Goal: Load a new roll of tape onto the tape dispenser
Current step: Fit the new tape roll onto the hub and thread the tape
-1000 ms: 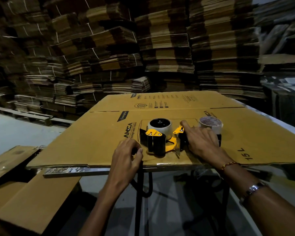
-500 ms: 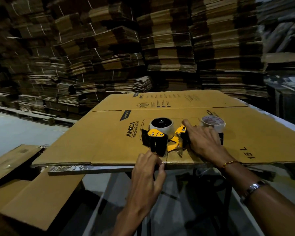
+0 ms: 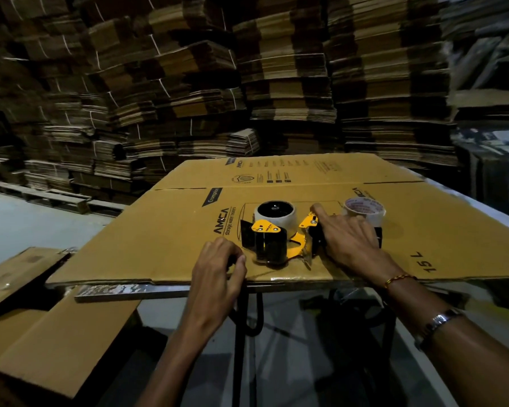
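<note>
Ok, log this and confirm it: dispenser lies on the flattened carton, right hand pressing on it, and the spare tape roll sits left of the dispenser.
One thing is wrong: the spare tape roll sits to the right of the dispenser, beyond the right hand, as the head view shows. The rest holds: the dispenser lies on the flattened carton with that hand pressing on it.

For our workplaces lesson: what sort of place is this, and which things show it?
Probably a carton warehouse or packing area: tall stacks of flattened brown cardboard fill the background, and a yellow-and-black tape dispenser sits on a flat printed carton used as a worktop.
</note>
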Available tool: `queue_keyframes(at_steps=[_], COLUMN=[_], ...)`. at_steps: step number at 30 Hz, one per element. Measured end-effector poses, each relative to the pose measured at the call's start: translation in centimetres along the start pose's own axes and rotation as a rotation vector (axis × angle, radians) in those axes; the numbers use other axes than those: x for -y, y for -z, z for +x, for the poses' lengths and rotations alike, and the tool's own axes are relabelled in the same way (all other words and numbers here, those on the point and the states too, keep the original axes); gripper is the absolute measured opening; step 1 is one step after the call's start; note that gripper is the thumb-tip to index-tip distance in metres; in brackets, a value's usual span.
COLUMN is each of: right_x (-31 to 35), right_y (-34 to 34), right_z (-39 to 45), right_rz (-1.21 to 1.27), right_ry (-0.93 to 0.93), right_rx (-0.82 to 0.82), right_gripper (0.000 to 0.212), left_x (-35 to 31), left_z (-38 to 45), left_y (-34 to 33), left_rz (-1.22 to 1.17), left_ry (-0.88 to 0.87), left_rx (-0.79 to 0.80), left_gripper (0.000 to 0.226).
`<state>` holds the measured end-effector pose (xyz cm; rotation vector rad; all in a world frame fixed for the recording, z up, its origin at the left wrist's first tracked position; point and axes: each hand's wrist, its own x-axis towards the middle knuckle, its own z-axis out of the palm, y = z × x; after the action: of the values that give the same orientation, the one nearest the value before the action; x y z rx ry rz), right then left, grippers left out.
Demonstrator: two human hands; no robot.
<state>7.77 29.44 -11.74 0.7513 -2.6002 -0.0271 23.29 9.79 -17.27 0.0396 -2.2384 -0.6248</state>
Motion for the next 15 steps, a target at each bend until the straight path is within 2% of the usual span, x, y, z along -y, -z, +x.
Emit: queue_keyframes(at_steps=[5, 9, 15], right_x=[-0.2, -0.3, -0.4], right_y=[-0.1, -0.3, -0.3], right_z=[-0.1, 0.1, 0.3], right_rz=[0.018, 0.000, -0.008], right_ry=[0.018, 0.024, 0.027], right_rx=[0.015, -0.002, 0.008], right_gripper=[0.053, 0.050, 0.051], left_x=[1.8, 2.2, 1.6], left_z=[1.9, 2.7, 3.9], left_y=[-0.8, -1.0, -0.4], left_rz=[0.035, -0.060, -0.155], left_ry=[0.012, 0.080, 0.209], left_rx=[0.034, 0.102, 0.169], left_gripper=[0.012, 0.008, 0.017])
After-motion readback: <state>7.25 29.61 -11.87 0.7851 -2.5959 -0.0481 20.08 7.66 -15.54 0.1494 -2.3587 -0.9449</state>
